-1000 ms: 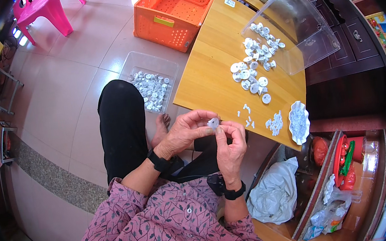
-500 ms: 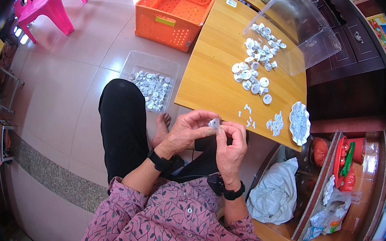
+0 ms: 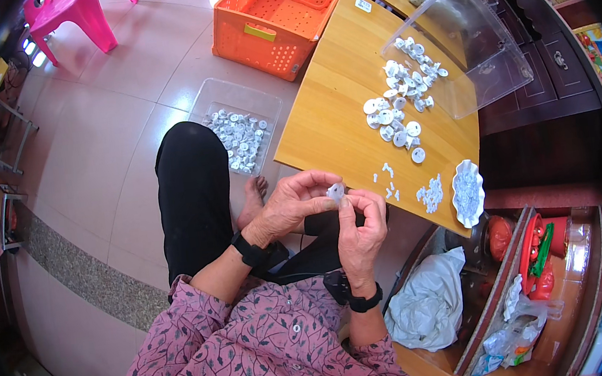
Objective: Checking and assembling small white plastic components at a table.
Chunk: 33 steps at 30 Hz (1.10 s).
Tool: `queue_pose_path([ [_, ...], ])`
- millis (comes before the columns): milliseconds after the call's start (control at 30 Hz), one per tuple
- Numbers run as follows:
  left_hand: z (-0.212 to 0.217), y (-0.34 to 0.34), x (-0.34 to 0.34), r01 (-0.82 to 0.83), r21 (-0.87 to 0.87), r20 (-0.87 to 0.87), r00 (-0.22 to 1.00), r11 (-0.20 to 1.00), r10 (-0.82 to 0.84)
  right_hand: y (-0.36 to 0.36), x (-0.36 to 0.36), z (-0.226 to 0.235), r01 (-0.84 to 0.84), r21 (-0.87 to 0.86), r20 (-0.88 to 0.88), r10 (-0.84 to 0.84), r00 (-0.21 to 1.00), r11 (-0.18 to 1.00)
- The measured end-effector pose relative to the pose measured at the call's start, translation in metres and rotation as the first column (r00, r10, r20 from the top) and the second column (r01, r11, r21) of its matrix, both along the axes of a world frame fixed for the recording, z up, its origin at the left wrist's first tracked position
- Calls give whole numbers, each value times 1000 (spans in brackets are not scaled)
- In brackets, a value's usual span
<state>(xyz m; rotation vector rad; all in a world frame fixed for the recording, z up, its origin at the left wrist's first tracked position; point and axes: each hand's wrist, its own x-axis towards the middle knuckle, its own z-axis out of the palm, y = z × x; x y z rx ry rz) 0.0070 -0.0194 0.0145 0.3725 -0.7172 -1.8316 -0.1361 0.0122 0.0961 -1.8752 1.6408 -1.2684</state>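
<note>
Over the near edge of the wooden table, my left hand (image 3: 292,201) pinches a small white plastic disc-shaped part (image 3: 334,192) between thumb and fingers. My right hand (image 3: 361,228) meets it from the right, thumb and forefinger pressed together against the part's lower edge. Whether a smaller piece sits in that right pinch is hidden. On the table beyond lie a pile of similar white round parts (image 3: 413,128), a few tiny white pieces (image 3: 388,171) and a heap of them (image 3: 431,194). A scalloped white dish (image 3: 468,194) holds many small translucent pieces.
A clear tray (image 3: 272,110) with many white parts stands on the floor beside my knee. Behind it is an orange crate (image 3: 257,48). A clear plastic bin (image 3: 480,74) lies tilted on the table's right side. An open drawer and a white bag (image 3: 430,299) are at lower right.
My hands hold almost the same pose, with the white part turned very slightly. At the far table edge, another person's hand shows a little more.
</note>
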Motion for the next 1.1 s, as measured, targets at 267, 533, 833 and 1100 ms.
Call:
queue_pose_path([
  [267,2,1,0,-12,-39,53,998,999,14,0,0,0,-2,33,18,2,1000,999],
  [533,5,1,5,-5,-66,150,989,998,15,-2,-2,3,-32,54,-14,33,999,998],
  [833,-1,0,2,-45,-126,176,982,991,67,-3,-3,6,-90,62,1,90,996,994],
  [1100,2,1,1,-18,75,6,1000,997,18,-3,-6,6,-104,221,282,39,959,970],
])
